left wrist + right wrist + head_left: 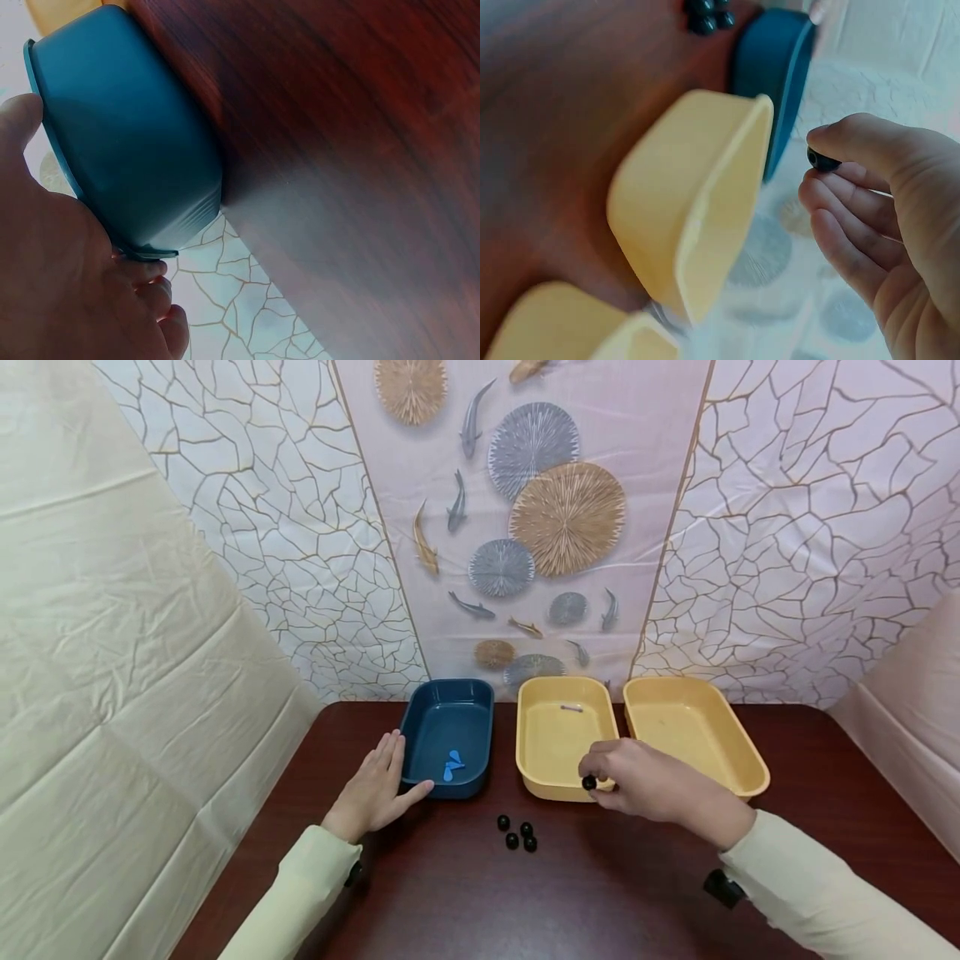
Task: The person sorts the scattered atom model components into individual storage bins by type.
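My right hand pinches a round black bead between thumb and index finger, above the front right rim of the middle yellow tray. A hole shows in the bead in the right wrist view. My left hand rests against the left side and front corner of the dark blue tray, its fingers fairly straight. Inside that tray lie several small light-blue drop-shaped pieces. Several more black beads sit on the table in front of the trays.
A second yellow tray stands at the right, partly behind my right hand. The middle tray holds a small pale purple bar-shaped piece near its back. Behind the dark red-brown table hangs a patterned cloth.
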`<state>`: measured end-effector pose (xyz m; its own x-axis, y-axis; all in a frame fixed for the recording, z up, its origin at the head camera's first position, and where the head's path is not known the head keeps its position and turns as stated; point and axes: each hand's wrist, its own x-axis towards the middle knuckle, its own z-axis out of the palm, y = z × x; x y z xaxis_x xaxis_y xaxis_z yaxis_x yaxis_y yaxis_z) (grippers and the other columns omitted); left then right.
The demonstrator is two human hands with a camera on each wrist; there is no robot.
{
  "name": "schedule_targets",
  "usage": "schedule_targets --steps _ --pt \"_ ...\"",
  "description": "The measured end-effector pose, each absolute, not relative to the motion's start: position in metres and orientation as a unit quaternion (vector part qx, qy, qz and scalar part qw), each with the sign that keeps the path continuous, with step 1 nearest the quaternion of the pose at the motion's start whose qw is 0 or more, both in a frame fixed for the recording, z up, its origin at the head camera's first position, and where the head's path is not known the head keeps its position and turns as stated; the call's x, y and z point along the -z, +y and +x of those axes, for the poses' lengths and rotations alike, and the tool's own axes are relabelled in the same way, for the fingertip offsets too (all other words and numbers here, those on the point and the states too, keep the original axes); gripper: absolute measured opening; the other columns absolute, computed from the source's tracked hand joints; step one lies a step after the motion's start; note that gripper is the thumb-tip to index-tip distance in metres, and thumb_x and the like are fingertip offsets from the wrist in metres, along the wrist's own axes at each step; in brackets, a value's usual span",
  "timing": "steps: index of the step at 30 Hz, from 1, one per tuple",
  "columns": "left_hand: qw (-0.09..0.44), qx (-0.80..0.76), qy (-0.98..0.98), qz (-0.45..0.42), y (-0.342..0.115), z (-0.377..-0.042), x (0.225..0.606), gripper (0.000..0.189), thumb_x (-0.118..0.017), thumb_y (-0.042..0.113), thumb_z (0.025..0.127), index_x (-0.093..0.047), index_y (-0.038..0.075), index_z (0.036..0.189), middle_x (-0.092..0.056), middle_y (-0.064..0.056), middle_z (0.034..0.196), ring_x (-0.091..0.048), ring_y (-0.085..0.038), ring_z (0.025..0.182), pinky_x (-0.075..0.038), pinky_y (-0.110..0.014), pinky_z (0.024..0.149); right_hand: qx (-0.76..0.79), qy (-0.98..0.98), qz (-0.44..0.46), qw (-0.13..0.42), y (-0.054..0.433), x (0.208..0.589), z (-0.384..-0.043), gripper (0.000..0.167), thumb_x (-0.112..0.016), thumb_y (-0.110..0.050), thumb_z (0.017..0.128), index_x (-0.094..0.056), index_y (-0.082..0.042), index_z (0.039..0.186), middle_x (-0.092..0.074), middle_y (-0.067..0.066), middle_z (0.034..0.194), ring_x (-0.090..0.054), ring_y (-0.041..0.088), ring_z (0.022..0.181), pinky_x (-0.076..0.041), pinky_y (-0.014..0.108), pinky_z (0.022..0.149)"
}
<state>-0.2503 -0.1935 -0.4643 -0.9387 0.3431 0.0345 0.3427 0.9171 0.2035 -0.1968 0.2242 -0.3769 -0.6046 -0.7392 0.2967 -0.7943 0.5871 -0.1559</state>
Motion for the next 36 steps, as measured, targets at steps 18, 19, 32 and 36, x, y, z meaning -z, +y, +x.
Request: schedule_targets --steps 18,19,32,36 --pt "-0.024 -0.113 0.976 0.185 -0.195 -0.252 0.467 0.103 -0.048 0.070 0.101 -0.024 -0.008 0.164 -0.023 -0.027 0.174 -0.021 -0.047 0.162 -0.027 -0.063 0.129 -0.080 -0.901 0.374 0.203 0.289 0.327 -0.217 0.022 -0.087 -0.001 0.079 -0.074 -0.014 0.090 -0.069 -0.006 0.084 -0.063 0.008 0.075 -0.054 0.028 0.062" --pt "-0.027 -0.114 0.975 0.187 -0.195 -0.252 0.468 0.104 -0.048 0.071 0.101 -0.025 -0.009 0.163 -0.024 -0.027 0.173 -0.022 -0.048 0.161 -0.027 -0.064 0.128 -0.080 -0.901 0.373 0.207 0.293 0.328 -0.219 0.022 -0.087 0.000 0.078 -0.074 -0.014 0.089 -0.068 -0.007 0.083 -0.063 0.008 0.075 -0.054 0.029 0.062" --pt "-0.015 -0.112 0.977 0.182 -0.195 -0.251 0.467 0.099 -0.053 0.063 0.102 -0.023 -0.008 0.164 -0.022 -0.026 0.174 -0.021 -0.047 0.162 -0.026 -0.062 0.130 -0.087 -0.931 0.308 0.176 0.335 0.353 -0.242 0.016 -0.087 -0.002 0.079 -0.075 -0.009 0.088 -0.074 -0.003 0.084 -0.069 0.014 0.074 -0.059 0.035 0.066" --pt "-0.007 -0.108 0.978 0.179 -0.194 -0.251 0.465 0.099 -0.052 0.064 0.102 -0.021 -0.006 0.165 -0.019 -0.025 0.175 -0.019 -0.046 0.163 -0.025 -0.060 0.131 -0.100 -0.939 0.289 0.157 0.344 0.367 -0.247 0.014 -0.086 -0.003 0.080 -0.076 -0.008 0.090 -0.076 -0.002 0.083 -0.072 0.015 0.074 -0.061 0.036 0.066"
